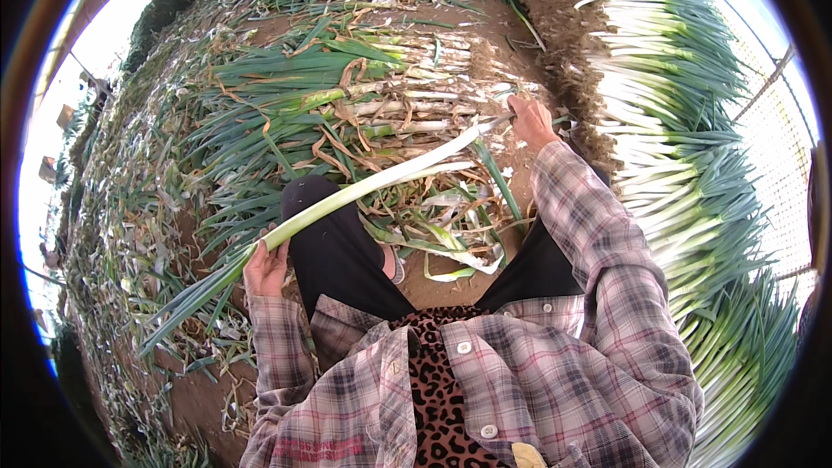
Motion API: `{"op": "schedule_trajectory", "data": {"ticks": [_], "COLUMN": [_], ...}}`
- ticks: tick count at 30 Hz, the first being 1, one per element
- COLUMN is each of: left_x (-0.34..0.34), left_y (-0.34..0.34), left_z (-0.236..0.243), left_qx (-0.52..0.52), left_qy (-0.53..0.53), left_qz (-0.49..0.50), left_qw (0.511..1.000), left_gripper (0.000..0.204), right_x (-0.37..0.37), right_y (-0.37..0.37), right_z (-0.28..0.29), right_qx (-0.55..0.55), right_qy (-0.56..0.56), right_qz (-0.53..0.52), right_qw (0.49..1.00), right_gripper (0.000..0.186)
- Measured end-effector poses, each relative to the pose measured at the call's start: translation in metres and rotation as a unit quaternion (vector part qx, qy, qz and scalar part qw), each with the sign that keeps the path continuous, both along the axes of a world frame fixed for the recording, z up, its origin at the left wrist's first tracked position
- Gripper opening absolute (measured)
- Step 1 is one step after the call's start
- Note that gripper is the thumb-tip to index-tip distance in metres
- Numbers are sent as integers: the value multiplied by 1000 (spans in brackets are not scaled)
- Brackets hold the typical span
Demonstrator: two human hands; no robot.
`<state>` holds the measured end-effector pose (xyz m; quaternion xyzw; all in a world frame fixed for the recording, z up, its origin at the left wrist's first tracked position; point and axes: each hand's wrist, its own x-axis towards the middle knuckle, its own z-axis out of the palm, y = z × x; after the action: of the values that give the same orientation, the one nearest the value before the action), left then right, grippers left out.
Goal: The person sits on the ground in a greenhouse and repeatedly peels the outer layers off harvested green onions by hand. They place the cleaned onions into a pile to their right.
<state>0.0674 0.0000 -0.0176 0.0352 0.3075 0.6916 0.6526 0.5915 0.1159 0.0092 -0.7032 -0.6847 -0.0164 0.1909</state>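
A long green onion (373, 182) is held stretched across the lap, above the black-trousered knee (334, 243). The left hand (267, 267) is clenched around the green leaf end; the right hand (530, 121) is closed on the white root end. For clean stripping, the stalk is best kept taut and level, the loose outer skin drawn off away from the cleaned stack (676, 121), over the trimmings (433, 217).
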Motion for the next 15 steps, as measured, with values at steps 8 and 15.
{"op": "schedule_trajectory", "data": {"ticks": [8, 15], "left_x": [35, 4], "left_y": [-4, -5], "left_z": [8, 2], "left_qx": [55, 40], "left_qy": [30, 33], "left_qz": [-39, -20], "left_qw": [997, 998], "left_gripper": [20, 20], "right_x": [30, 70], "right_y": [3, 5], "right_z": [-23, -8], "right_qx": [37, -115], "right_qy": [61, 117], "right_qz": [-96, -108], "right_qw": [993, 980], "right_gripper": [18, 17]}}
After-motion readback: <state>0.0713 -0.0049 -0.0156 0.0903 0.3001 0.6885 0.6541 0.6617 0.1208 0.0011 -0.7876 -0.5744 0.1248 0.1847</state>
